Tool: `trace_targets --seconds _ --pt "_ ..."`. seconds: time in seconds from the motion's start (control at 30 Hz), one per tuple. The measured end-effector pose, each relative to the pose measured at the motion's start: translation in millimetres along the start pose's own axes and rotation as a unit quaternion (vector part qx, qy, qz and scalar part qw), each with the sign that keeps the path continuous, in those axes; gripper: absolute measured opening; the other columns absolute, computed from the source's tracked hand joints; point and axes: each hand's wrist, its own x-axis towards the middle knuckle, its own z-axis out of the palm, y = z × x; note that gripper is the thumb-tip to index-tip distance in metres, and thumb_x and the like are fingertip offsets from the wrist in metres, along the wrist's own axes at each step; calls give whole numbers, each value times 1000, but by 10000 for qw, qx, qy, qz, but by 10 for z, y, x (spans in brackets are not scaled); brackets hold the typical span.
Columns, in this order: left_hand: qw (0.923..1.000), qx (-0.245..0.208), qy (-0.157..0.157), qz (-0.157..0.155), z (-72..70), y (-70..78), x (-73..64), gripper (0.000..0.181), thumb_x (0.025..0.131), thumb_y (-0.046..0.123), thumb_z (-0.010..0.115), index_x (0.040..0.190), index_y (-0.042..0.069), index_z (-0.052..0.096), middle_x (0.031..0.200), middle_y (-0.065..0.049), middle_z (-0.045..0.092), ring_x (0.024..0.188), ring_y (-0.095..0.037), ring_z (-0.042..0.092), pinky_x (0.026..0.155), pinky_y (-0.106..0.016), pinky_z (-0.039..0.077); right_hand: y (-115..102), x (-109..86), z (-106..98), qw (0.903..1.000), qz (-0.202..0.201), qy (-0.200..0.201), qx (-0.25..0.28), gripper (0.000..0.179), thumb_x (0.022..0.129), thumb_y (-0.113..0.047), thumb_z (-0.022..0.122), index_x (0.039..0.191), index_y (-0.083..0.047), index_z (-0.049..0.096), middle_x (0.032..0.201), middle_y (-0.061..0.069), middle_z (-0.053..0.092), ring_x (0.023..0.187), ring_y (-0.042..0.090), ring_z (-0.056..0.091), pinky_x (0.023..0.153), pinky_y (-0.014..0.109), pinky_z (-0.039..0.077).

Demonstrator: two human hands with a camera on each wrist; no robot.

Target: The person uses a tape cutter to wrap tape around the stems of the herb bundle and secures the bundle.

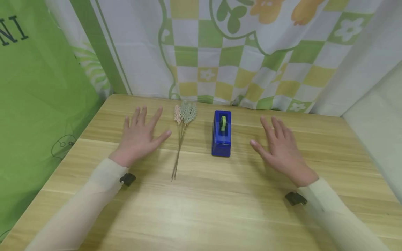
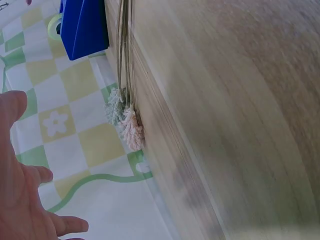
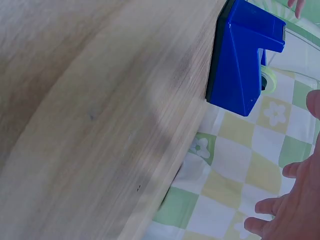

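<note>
In the head view my left hand hovers over the left part of the table with fingers spread, holding nothing. Right of it lie several crocheted stems with one pink leaf-shaped head and grey-green heads. A blue tape dispenser with a small yellow-green tape roll stands right of the stems. My right hand, its fingers also spread, is above the table right of the dispenser and touches nothing. The left wrist view shows the pink head beside the green one.
The wooden table ends at a checked green, yellow and white curtain. A green cloth hangs at the left, and a pale wall stands at the right. Each sleeve carries a black wrist device.
</note>
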Motion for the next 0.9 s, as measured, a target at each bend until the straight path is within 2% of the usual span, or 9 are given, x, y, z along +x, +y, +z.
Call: trace_targets --seconds 0.13,0.23,0.37,0.43,0.53,0.67,0.77,0.83,0.9 --pt "10000 4 10 51 2 -3 -2 85 102 73 38 169 30 9 173 -29 11 161 -53 4 123 -79 7 -23 11 7 9996 -146 205 141 82 105 -52 54 166 -10 20 166 35 23 152 57 23 121 75 19" --pt "9998 -92 91 118 -6 9 2 85 103 71 41 169 27 12 172 -29 17 160 -54 11 123 -78 12 -47 34 13 9987 -227 347 308 73 105 -48 56 159 -3 35 157 34 40 144 54 39 119 72 29" --pt "9980 -500 323 232 -4 33 19 84 104 63 49 167 15 23 164 -30 35 151 -52 34 121 -72 29 -88 62 26 9975 -254 271 594 59 107 -44 57 143 2 54 136 28 60 124 47 59 107 65 46" --pt "9940 -977 430 242 -2 57 28 80 104 57 55 163 9 31 157 -29 45 143 -48 45 116 -69 38 -115 80 38 9961 -306 190 809 51 107 -39 59 135 3 60 127 27 66 115 44 64 99 62 52" --pt "9801 -1871 594 297 8 105 67 69 105 45 61 154 1 42 144 -28 57 130 -43 57 110 -60 48 -164 119 65 9923 -377 100 1173 39 106 -31 61 124 4 66 116 23 71 105 38 68 92 55 57" --pt "9498 -2991 813 425 31 190 145 49 104 26 66 141 -3 55 125 -25 68 114 -37 66 101 -51 57 -231 180 109 9856 -304 60 1663 26 105 -23 64 113 1 70 105 16 74 93 26 68 83 38 59" --pt "9308 -3494 943 507 54 268 209 39 102 15 69 135 -3 61 117 -23 71 108 -36 69 97 -49 59 -279 223 140 9775 -76 -16 2109 21 105 -19 64 110 0 72 101 15 75 87 19 67 75 25 56" --pt "9229 -3688 960 543 83 316 257 35 100 11 70 132 -3 63 115 -22 72 107 -35 70 96 -48 60 -312 254 163 9686 108 -148 2481 22 105 -18 64 111 1 72 101 19 74 84 19 66 72 22 55" --pt "9165 -3860 896 556 124 368 309 33 100 10 70 130 -2 65 114 -22 72 107 -34 70 96 -47 60 -348 286 190 9556 334 -347 2909 24 104 -18 64 112 3 71 101 22 73 82 17 66 70 22 56"
